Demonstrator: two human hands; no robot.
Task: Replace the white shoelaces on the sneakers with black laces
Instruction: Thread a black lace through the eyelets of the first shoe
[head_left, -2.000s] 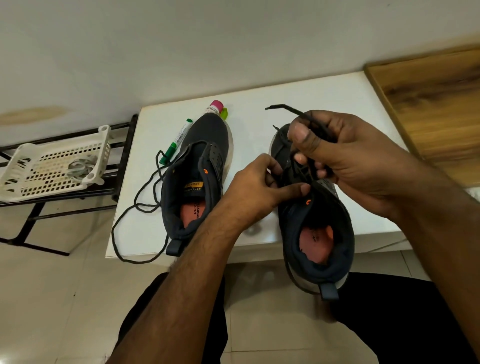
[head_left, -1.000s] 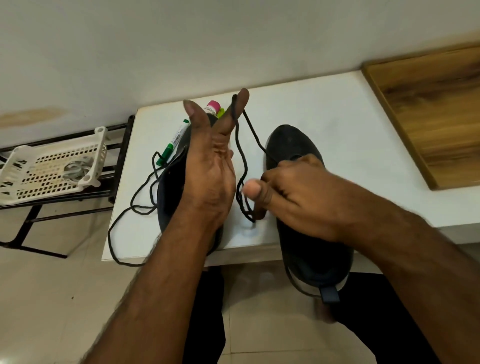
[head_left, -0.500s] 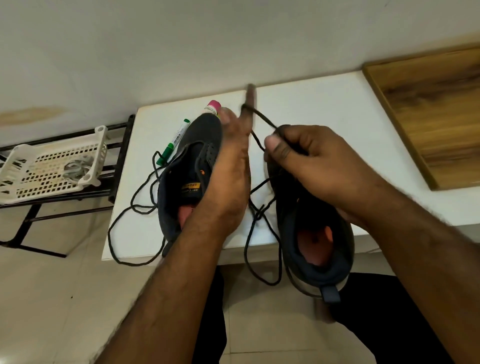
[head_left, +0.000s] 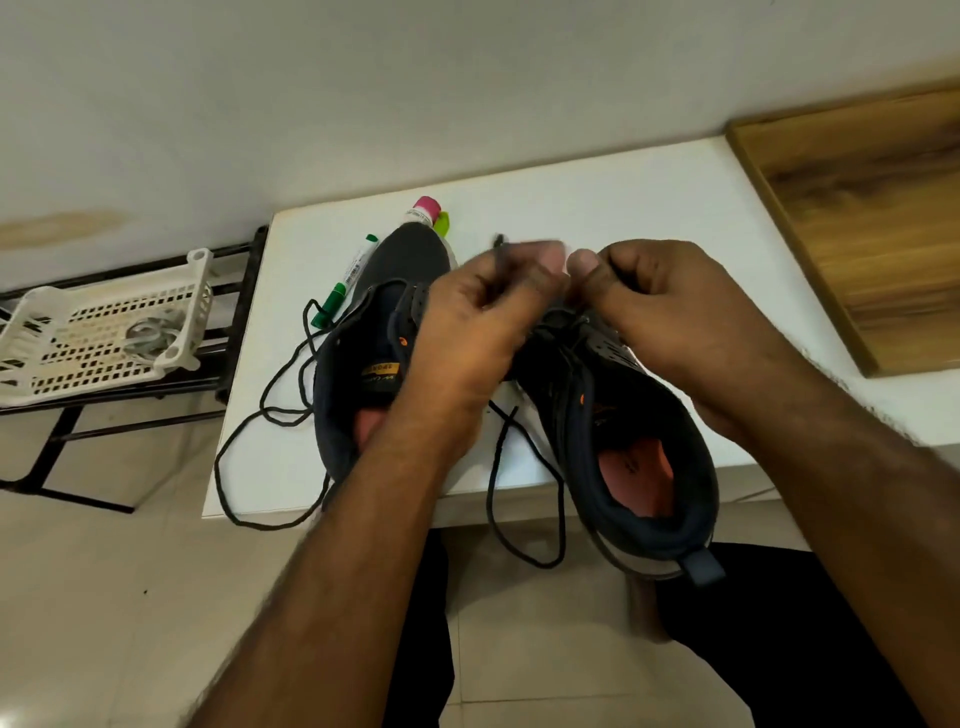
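both hands, left hand (head_left: 483, 317) blurred and right hand (head_left: 654, 306), pinch the black lace (head_left: 524, 499) above the right sneaker (head_left: 623, 431).

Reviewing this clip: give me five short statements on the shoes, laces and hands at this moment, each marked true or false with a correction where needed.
1. Both hands work at the right shoe. True: left hand and right hand meet above its eyelets.
2. A black lace hangs off the table edge between the shoes. True.
3. The left shoe is fully laced. False: its loose lace lies beside it on the table.
4. The white basket sits on the table. False: it rests on the black rack to the left.
5. The green marker lies inside the basket. False: it lies on the table by the left shoe.
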